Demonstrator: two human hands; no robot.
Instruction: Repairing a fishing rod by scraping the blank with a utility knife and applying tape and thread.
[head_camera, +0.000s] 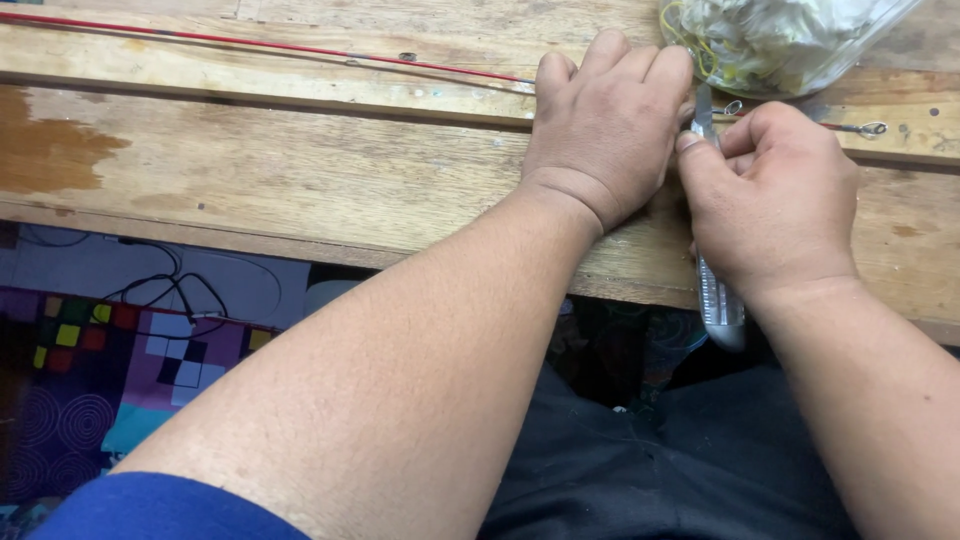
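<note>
here the left hand (610, 125) presses the thin, whippy red rod (300, 47) flat on the table (300, 180), fingers together; the right hand (775, 195) fists a light, slick utility knife (718, 300).

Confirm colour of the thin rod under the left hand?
Red, the thin rod on the wooden bench; head view.

Worn matt wooden bench (300, 180) (stained); clear glossy plastic tool handle (720, 305).

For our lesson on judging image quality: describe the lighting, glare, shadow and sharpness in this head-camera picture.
Head view: soft, even light on the scuffed wooden workbench; faint shadow beneath the left hand; small glints on the clear plastic-handled tool in the right hand and on the clear plastic bag; near forearms slightly soft; floor below dim.
</note>
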